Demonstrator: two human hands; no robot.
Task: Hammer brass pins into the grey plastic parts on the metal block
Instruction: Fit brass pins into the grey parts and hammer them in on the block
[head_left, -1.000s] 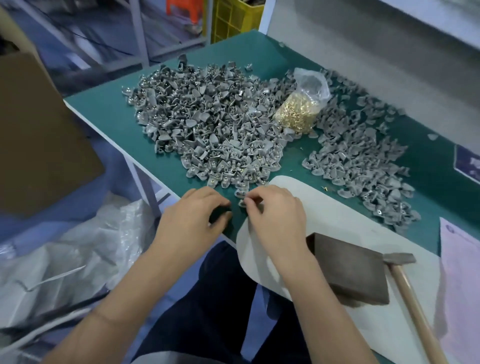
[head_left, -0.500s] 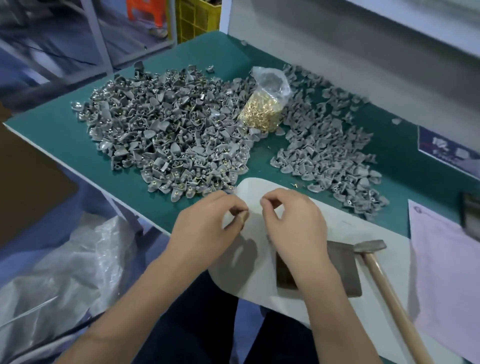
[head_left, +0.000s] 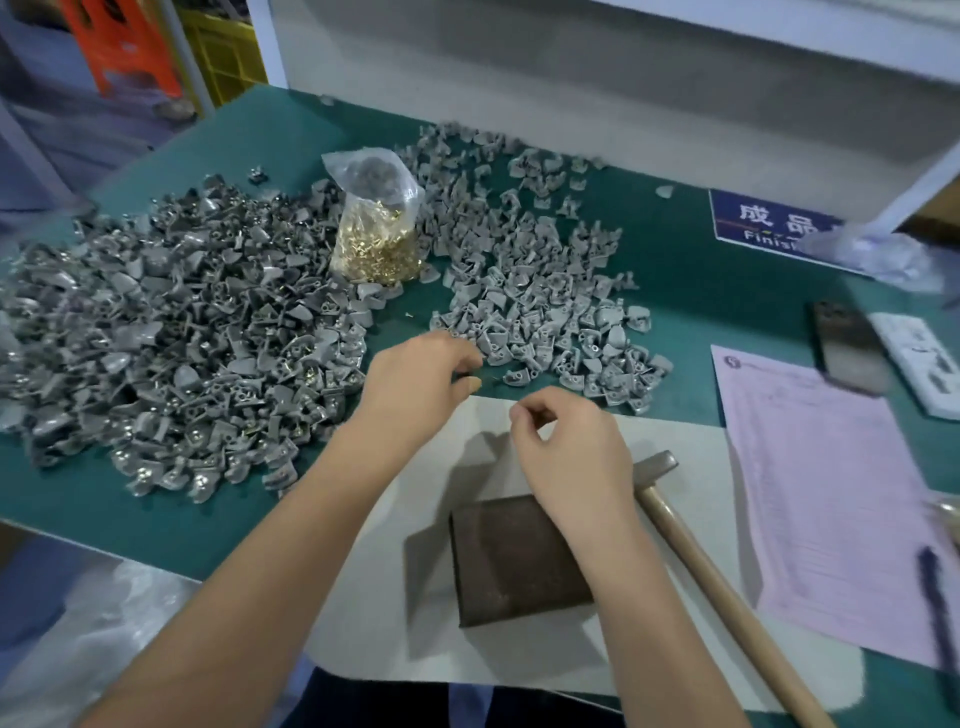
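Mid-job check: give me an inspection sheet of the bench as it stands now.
Surface: green bench top with a white mat.
Job's things: metal block bare; hammer lying beside it; bag of brass pins between two piles of grey plastic parts.
Clutter: pink form, pen, phone.
Grippers: left hand reaching at the right pile's edge; right hand pinching, contents too small to tell.
Cables: nothing seen.
Surroundings: blue sign, white shelf.
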